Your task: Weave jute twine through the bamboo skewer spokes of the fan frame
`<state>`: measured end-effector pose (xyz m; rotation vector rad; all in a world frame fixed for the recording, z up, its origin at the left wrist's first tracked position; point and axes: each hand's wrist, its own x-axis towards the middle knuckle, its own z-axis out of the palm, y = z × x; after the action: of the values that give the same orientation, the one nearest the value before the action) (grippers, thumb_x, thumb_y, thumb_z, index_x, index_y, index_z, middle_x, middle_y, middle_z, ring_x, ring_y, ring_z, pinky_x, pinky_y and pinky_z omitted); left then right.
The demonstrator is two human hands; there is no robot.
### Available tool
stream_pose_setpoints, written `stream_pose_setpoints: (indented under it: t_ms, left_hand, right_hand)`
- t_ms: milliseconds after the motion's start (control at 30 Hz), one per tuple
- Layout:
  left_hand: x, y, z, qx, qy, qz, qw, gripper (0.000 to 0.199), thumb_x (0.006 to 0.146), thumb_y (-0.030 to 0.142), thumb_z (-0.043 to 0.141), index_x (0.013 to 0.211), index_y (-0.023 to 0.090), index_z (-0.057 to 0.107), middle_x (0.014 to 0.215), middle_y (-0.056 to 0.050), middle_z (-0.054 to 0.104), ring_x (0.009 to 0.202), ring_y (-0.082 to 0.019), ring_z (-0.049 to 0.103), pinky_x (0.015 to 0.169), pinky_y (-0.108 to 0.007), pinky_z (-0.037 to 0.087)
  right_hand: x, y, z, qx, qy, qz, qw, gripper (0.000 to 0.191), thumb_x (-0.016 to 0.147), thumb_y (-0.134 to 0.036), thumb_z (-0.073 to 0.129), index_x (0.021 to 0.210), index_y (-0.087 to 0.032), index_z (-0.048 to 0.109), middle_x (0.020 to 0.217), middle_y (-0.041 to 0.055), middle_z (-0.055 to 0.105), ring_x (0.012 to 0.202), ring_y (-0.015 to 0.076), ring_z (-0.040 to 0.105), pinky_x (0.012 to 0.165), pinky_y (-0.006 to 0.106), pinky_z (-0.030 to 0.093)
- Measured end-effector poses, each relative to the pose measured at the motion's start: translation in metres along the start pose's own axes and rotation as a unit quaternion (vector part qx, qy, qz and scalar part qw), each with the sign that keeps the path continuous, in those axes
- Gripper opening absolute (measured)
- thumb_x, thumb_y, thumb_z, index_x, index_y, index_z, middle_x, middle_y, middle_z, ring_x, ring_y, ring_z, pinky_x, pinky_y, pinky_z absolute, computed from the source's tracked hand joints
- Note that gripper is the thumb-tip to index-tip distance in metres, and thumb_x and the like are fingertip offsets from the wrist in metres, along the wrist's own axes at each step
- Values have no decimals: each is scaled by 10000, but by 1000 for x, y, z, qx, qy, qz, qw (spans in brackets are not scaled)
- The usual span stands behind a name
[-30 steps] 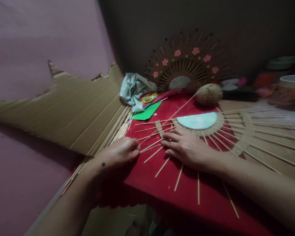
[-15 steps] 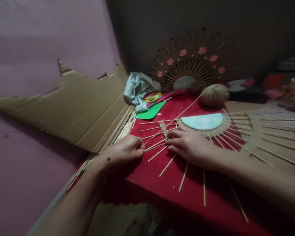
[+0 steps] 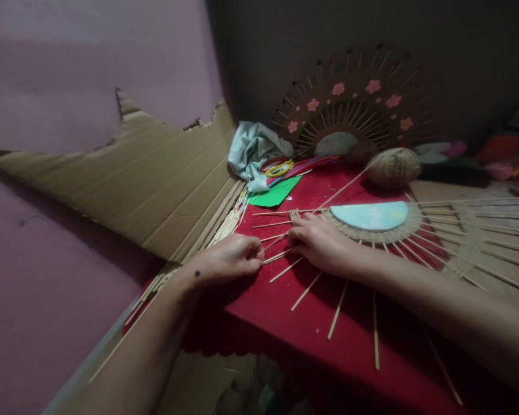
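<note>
My left hand point(image 3: 243, 256) is closed in a pinch at the outer end of a thin stick, with jute twine point(image 3: 345, 185) running to its fingers. My right hand point(image 3: 318, 241) is curled over the sticks near their inner ends, its fingertips on the woven twine band point(image 3: 294, 215). Both hands work at a half-round fan of sticks with a pale blue half-disc point(image 3: 369, 215) at its centre. Another woven band point(image 3: 469, 242) crosses the sticks on the right. The twine leads back to a twine ball point(image 3: 393, 168) behind the fan.
A red cloth point(image 3: 259, 305) covers the table. Behind stand a finished flowered fan point(image 3: 350, 118), a crumpled pale cloth point(image 3: 256, 151), yellow-handled scissors point(image 3: 279, 168) and a green sheet point(image 3: 277, 193). Cardboard point(image 3: 155, 196) leans on the left wall, beside a bundle of sticks point(image 3: 231, 222).
My right fingers have curled in closer over the sticks and the woven band, covering more of it. My left hand keeps its pinch. The whole view has shifted slightly.
</note>
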<state>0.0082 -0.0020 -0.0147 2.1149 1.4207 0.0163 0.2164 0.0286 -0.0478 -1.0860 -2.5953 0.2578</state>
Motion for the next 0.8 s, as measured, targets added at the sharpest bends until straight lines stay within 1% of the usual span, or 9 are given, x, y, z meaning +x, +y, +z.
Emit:
stream_pose_setpoints:
  t_ms: [133, 233, 300, 367, 433, 567, 633, 667, 800]
  left_hand:
    - [2, -2, -4, -34, -24, 8, 999, 127, 758, 257, 502, 762, 144, 560, 658, 23, 530, 586, -90, 437, 542, -206, 336]
    - [2, -4, -9, -40, -36, 37, 998, 137, 783, 264, 508, 767, 145, 574, 673, 28, 531, 604, -86, 432, 563, -198, 338]
    - [1, -5, -12, -13, -30, 58, 998, 144, 803, 259, 507, 774, 149, 595, 699, 20, 564, 637, -93, 459, 606, -202, 352]
    - [1, -5, -14, 37, 2, 57, 998, 150, 819, 254, 506, 794, 154, 616, 736, 3, 601, 676, -106, 488, 648, -215, 361]
    - [2, -7, -14, 100, 52, 48, 992, 158, 839, 249, 491, 815, 162, 620, 768, -14, 614, 696, -119, 498, 662, -230, 361]
    - [12, -8, -14, 220, 152, 87, 960, 147, 858, 233, 466, 853, 163, 595, 865, -48, 591, 728, -138, 495, 663, -251, 362]
    - [21, -3, -16, 264, 168, 106, 944, 123, 841, 211, 485, 874, 152, 588, 904, -64, 578, 746, -147, 500, 666, -257, 368]
    - [25, 1, -17, 283, 164, 105, 939, 120, 832, 195, 492, 882, 145, 588, 909, -70, 575, 752, -150, 504, 664, -259, 370]
    - [42, 25, -22, 348, 147, 64, 924, 152, 849, 170, 472, 908, 126, 605, 914, -86, 578, 725, -148, 520, 616, -262, 346]
  right_hand:
    - [4, 1, -2, -21, -40, -7, 999, 144, 851, -122, 515, 734, -166, 586, 881, 86, 600, 971, 269, 481, 800, 392, 316]
    - [3, 3, 1, -22, -25, -20, 999, 126, 865, -124, 482, 782, -164, 569, 936, 107, 587, 998, 284, 474, 801, 403, 328]
    - [1, 6, 4, -7, -10, -24, 1000, 111, 864, -131, 486, 786, -169, 557, 942, 101, 578, 987, 277, 467, 798, 396, 335]
    - [-1, 7, 6, 7, -3, -29, 1000, 111, 861, -141, 500, 763, -171, 544, 901, 86, 567, 927, 250, 467, 773, 369, 342]
    - [-2, 6, 4, 18, -1, -29, 999, 124, 855, -151, 522, 734, -172, 533, 848, 72, 556, 872, 226, 461, 744, 343, 341]
    - [-4, -2, -7, 23, -14, -14, 1000, 147, 858, -161, 536, 711, -170, 546, 799, 56, 559, 807, 198, 461, 719, 324, 332]
    - [-6, -5, -13, 33, -28, -5, 999, 144, 867, -144, 514, 738, -166, 573, 808, 57, 573, 774, 182, 470, 705, 314, 338]
    - [-7, -6, -16, 44, -32, -3, 998, 141, 869, -129, 501, 763, -165, 587, 817, 58, 581, 766, 176, 478, 701, 307, 344]
    - [-12, -4, -23, 98, -32, -22, 994, 99, 836, -100, 517, 823, -164, 592, 831, 47, 599, 761, 161, 509, 688, 281, 366]
